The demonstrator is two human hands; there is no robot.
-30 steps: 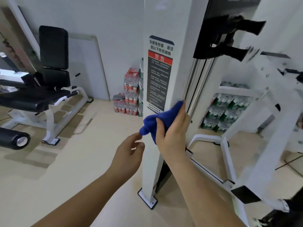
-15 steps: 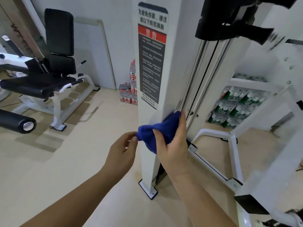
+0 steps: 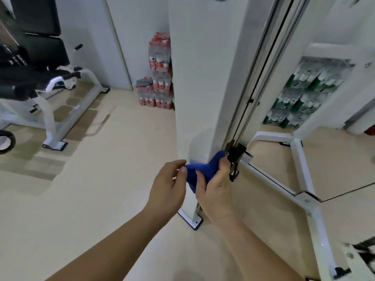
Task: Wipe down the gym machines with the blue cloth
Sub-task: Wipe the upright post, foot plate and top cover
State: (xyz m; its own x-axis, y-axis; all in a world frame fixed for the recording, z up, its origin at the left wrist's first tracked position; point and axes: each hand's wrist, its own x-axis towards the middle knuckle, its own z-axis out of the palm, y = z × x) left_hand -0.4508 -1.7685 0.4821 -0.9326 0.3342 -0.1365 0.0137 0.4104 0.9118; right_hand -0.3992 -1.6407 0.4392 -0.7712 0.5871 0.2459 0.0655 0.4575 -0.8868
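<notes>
**Head view.** Shrink-wrapped packs of red-capped bottles (image 3: 160, 78) stand stacked on the floor against the wall, just left of the white machine column (image 3: 203, 78) and partly behind it. A grey bundle (image 3: 144, 82) rests on the lower tier of this stack. Packs of green-labelled bottles (image 3: 300, 94) are stacked behind the machine's frame at right and appear blurred.

The floor (image 3: 91, 179) is pale beige and smooth, and the wall (image 3: 138, 27) is pale grey-white. A bench with black pads (image 3: 30, 78) on a white frame stands at left, well apart from the column.

The blue cloth (image 3: 203, 171) sits low on the column's near corner, above the foot plate (image 3: 190, 219). It lies just beside the black bracket (image 3: 235, 153), where the cable and guide rods (image 3: 258, 78) end. The right hand (image 3: 217, 191) has its fingers curled round the cloth and presses it to the column. The left hand (image 3: 168, 185) pinches the cloth's free left corner between thumb and fingertips.

A white base rail (image 3: 284, 191) runs from the column toward lower right and bounds that side. Open floor lies between the column and the bench.
</notes>
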